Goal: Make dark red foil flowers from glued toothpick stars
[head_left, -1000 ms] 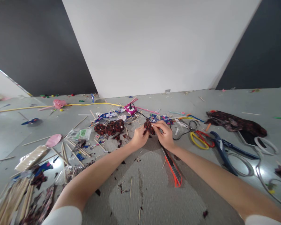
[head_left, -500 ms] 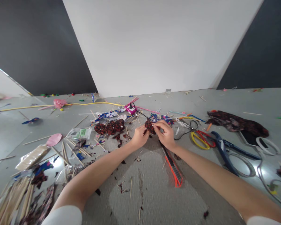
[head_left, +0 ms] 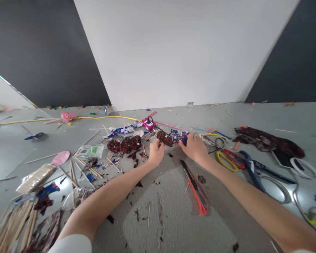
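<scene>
My left hand is closed on a small dark red-and-black patterned fabric piece, which sticks up past the fingertips. To its right, my right hand wraps round a dark blue glue gun, its small orange tip pointing left toward the fabric. Most of the gun's body is hidden by the hand. Left of my hands lies a lumpy bundle of the same patterned fabric. An orange-and-black utility knife rests on the floor below my right hand.
A pink power strip with a black plug sits ahead. Scissors with red and yellow handles, blue cutters and a dark patterned cloth lie right. Wooden sticks, a pink spoon-shaped piece and scraps lie left.
My right hand has let go of the fabric piece, moved slightly right and taken hold of the glue gun. The fabric piece stays in my left hand, now turned more sideways.
</scene>
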The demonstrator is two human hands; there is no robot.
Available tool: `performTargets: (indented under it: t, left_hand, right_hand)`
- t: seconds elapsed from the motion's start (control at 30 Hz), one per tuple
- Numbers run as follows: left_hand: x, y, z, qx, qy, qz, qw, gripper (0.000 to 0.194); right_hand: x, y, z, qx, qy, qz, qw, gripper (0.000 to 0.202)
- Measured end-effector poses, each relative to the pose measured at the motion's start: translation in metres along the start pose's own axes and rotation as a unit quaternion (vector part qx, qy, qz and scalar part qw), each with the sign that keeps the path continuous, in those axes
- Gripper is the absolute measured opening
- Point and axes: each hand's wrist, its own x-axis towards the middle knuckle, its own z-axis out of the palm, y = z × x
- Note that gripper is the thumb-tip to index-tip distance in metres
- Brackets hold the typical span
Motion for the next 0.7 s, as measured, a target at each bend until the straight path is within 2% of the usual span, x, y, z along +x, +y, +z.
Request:
performTargets:
  t: [0.07, 0.33, 0.53, 0.7]
  left_hand:
    - [0.004, -0.003, 0.002, -0.048, 0.017, -0.030, 0.998, 0.041]
    - [0.014, -0.008, 0.002, -0.174, 0.013, -0.090, 0.981, 0.047]
    - [0.011, 0.002, 0.002, -0.245, 0.055, -0.114, 0.961, 0.051]
    - [0.011, 0.010, 0.001, -0.285, 0.084, -0.132, 0.946, 0.052]
  right_hand:
    - [0.001, 0.003, 0.004, -0.026, -0.029, -0.004, 0.999, 0.041]
    - [-0.006, 0.004, 0.005, -0.039, -0.003, -0.026, 0.999, 0.044]
    - [-0.006, 0.005, 0.014, 0.012, 0.009, 0.019, 1.000, 0.041]
    - [-0.001, 0.014, 0.019, 0.139, 0.083, 0.072, 0.984, 0.039]
